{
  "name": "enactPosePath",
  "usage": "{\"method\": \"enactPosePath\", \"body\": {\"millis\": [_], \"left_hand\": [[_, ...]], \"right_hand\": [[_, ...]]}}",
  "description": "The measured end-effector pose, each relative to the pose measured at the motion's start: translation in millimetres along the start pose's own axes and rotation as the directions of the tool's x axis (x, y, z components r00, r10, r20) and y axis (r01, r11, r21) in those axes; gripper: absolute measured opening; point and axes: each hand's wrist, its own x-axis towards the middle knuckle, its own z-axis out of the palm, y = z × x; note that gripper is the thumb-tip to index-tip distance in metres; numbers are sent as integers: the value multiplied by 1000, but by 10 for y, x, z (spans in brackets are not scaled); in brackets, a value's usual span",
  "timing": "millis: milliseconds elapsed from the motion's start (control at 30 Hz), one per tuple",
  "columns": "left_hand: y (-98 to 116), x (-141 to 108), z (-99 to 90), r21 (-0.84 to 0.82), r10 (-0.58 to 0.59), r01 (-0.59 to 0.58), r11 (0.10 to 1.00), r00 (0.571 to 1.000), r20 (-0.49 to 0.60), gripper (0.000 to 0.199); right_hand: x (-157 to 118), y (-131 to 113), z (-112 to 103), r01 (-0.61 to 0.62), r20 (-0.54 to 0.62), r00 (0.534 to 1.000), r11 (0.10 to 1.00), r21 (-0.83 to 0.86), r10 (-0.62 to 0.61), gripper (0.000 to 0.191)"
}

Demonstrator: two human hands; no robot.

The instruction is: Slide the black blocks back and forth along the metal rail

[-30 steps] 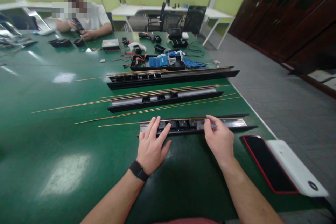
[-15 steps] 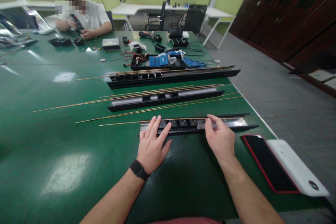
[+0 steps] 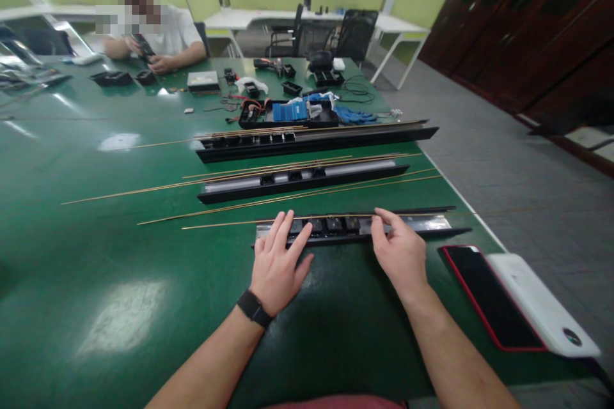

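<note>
The nearest black channel (image 3: pixel 426 223), with a shiny silver inside, lies crosswise on the green table (image 3: pixel 192 319). Several small black blocks (image 3: pixel 334 224) sit in a row in it. Along its top runs a thin brass-coloured rod (image 3: pixel 220 225), its left end sticking out past the channel. My left hand (image 3: pixel 275 268), fingers spread, rests over the channel's left part and covers some of the blocks. To the right of the blocks, my right hand (image 3: pixel 401 255) pinches the rod between thumb and forefinger.
Two more black channels (image 3: pixel 225 192) (image 3: pixel 374 137) lie beyond, with loose rods (image 3: pixel 230 205) among them. A red-edged phone (image 3: pixel 494 297) and a white device (image 3: pixel 542 307) lie at right. Farther back are a black tray (image 3: pixel 247 116) of parts and a seated person (image 3: pixel 180 35).
My right hand has shifted slightly left along the channel, still pinching the rod. My left hand has stayed in place.
</note>
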Motion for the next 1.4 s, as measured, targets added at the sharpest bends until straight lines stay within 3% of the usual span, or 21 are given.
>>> {"method": "enactPosePath", "body": {"millis": [367, 1400], "left_hand": [[2, 1, -3, 6, 2, -2, 1000, 1000, -1, 58], [1, 2, -1, 8, 8, -8, 1000, 1000, -3, 59]], "right_hand": [[10, 13, -15, -36, 1, 999, 999, -17, 36, 49], [1, 25, -3, 11, -6, 1000, 1000, -23, -11, 44]]}}
